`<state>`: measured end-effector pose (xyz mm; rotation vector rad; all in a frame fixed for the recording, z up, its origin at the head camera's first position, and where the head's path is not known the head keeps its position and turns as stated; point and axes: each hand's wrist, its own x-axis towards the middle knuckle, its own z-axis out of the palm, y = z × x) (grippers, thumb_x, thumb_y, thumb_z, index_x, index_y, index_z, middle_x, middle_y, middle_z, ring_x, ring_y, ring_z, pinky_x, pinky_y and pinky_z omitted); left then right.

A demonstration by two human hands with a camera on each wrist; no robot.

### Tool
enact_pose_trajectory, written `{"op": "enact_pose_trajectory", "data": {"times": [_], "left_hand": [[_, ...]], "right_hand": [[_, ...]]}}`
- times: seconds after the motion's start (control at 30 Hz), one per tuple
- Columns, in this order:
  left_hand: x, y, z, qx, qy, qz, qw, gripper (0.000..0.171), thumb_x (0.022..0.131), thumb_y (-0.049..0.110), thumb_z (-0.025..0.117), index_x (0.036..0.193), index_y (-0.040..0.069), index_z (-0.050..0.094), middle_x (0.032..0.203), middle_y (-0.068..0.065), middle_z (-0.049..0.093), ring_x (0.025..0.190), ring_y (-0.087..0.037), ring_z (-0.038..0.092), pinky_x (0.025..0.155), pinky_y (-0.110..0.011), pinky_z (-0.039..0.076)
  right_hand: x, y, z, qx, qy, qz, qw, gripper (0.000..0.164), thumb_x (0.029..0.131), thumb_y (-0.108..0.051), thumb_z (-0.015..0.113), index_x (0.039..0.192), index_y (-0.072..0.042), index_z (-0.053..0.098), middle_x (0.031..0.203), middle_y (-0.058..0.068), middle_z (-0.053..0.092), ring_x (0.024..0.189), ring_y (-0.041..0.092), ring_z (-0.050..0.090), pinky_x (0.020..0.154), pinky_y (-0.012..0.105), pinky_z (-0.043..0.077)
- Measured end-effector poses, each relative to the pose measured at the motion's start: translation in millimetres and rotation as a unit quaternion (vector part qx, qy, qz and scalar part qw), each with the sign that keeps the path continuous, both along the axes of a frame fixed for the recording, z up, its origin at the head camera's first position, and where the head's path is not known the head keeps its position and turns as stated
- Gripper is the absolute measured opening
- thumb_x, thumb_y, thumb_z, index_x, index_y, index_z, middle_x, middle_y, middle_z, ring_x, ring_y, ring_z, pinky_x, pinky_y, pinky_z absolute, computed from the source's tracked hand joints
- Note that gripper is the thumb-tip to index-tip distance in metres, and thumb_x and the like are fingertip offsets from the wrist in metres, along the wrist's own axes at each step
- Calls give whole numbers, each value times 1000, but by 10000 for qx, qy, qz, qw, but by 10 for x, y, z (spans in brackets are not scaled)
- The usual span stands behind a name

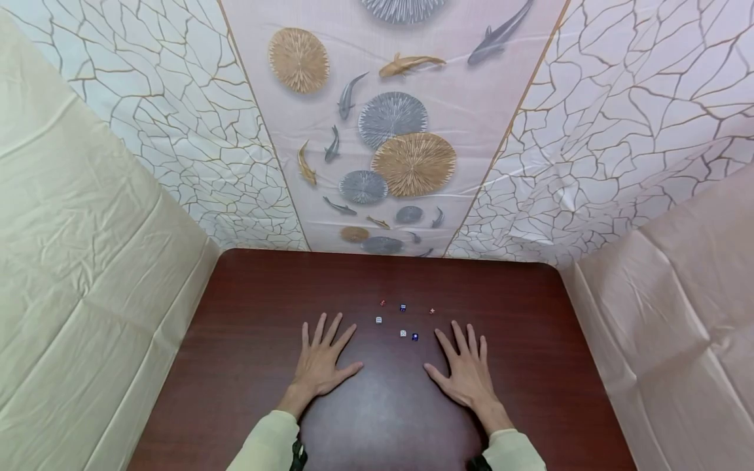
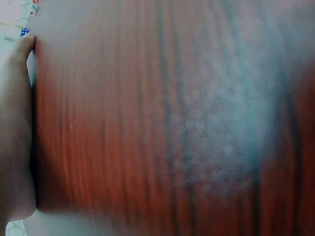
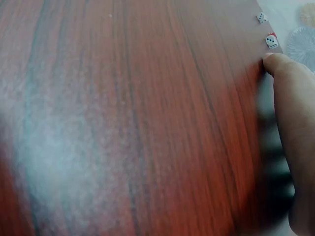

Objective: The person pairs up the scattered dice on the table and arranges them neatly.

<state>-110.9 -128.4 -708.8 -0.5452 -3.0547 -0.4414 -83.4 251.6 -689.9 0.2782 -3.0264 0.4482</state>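
Note:
My left hand [image 1: 321,360] rests on the dark red-brown table with its fingers spread, left of a loose group of small dice. Across from it, my right hand [image 1: 467,373] lies on the wood with fingers fanned out as well. Between and beyond the fingertips are a white die [image 1: 379,320], another white die [image 1: 403,333], a blue die [image 1: 415,337] and a second blue die [image 1: 403,307]. Farther back are a small red die [image 1: 382,303] and another reddish die [image 1: 432,311]. Neither hand touches a die. In the right wrist view, a white die [image 3: 271,41] appears past the thumb.
The table [image 1: 265,281] has rounded far corners. A patterned cloth [image 1: 377,150] with fish and round shapes hangs behind it. Plain pale cloth walls stand on the left [image 1: 88,261] and right [image 1: 665,307].

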Motion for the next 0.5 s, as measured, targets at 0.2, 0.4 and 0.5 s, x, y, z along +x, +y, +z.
{"op": "enact_pose_trajectory", "data": {"times": [0.2,0.4,0.5], "left_hand": [[8,-7,21,262,93,-87,9996,88,102,77,62,176,35,41,190,-6,27,178,-43,15,138,-76,10],[-2,-20,-17,816,453,-264,9953,81,104,64,70,173,27,47,185,-11,37,175,-45,23,137,-75,16],[-20,8,-12,1018,686,-383,9917,79,104,57,74,171,22,51,180,-14,44,172,-47,30,134,-77,21]], "right_hand": [[1,-15,11,-220,159,94,9996,88,95,-64,80,169,-23,54,182,20,38,172,54,26,134,79,19],[-17,-38,27,-407,505,267,9975,85,93,-57,84,164,-18,59,175,23,47,168,54,34,133,77,25],[-22,-55,33,-520,619,341,9961,83,93,-55,86,162,-16,61,172,23,50,166,54,37,132,77,28]]}}
